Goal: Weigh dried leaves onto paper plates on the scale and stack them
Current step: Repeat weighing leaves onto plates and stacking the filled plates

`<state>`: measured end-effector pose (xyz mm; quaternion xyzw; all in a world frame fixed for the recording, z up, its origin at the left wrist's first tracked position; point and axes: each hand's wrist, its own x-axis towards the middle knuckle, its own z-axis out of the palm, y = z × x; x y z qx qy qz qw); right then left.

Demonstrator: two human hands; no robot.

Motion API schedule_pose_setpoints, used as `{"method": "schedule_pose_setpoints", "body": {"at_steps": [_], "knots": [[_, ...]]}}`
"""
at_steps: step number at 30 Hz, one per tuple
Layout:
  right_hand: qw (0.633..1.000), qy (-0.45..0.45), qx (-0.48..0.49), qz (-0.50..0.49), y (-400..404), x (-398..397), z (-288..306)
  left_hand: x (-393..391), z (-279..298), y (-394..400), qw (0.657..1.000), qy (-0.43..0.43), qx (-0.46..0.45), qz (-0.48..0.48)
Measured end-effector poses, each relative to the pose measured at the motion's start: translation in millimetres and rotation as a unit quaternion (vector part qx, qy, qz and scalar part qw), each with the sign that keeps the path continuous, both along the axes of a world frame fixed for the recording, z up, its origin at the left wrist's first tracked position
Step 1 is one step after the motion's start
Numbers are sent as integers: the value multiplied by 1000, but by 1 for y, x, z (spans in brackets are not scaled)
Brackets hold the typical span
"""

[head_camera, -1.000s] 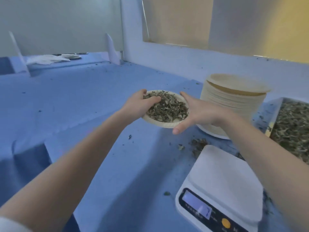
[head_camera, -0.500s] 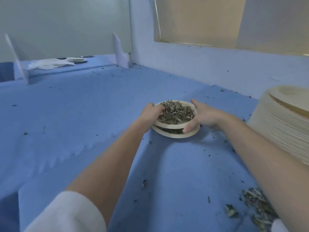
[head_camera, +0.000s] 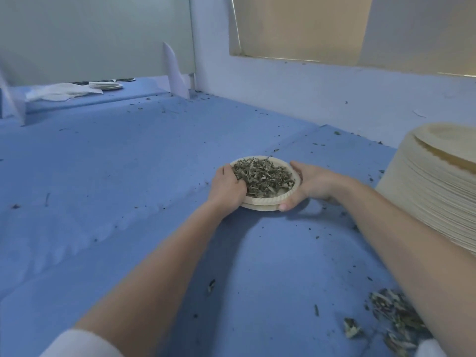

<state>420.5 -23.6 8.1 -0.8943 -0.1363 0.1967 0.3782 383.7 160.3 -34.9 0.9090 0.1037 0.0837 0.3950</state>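
Leaves [head_camera: 262,179] fill a plate [head_camera: 266,200] mid-frame, set on another plate (stacking underway); left hand [head_camera: 226,188] and right hand [head_camera: 307,186] both grip its rim. Blank stack [head_camera: 435,186] right means plenty left.

No text, label or number readable — none anywhere.

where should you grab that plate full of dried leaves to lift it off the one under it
Take the filled plate by its raised fluted rim at two opposite points, coming in low from left and right, where the left hand and right hand sit now. It lies flat, nested on a lower plate, heaped with loose dried leaves, so a level two-sided lift probably spills least.
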Motion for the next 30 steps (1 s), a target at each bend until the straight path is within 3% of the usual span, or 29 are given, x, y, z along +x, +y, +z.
{"method": "schedule_pose_setpoints", "body": {"at_steps": [4,8,15,19,24,30], "knots": [[998,-47,-46,12,4,-20,24,-13,28,-2,998,28,59,0],[995,-92,-45,19,3,-54,51,-43,63,-12,995,-6,101,-8],[983,-173,-57,35,-16,-115,113,-103,129,-84,988,-108,63,-95],[967,-248,-61,20,-50,-137,153,-117,166,-123,984,-133,-31,-116],[966,-252,-35,-52,-117,-143,165,-111,178,-177,980,-96,-90,-147],[940,-266,-110,-185,-190,-126,137,-90,158,-219,994,-24,-23,-104]]}}
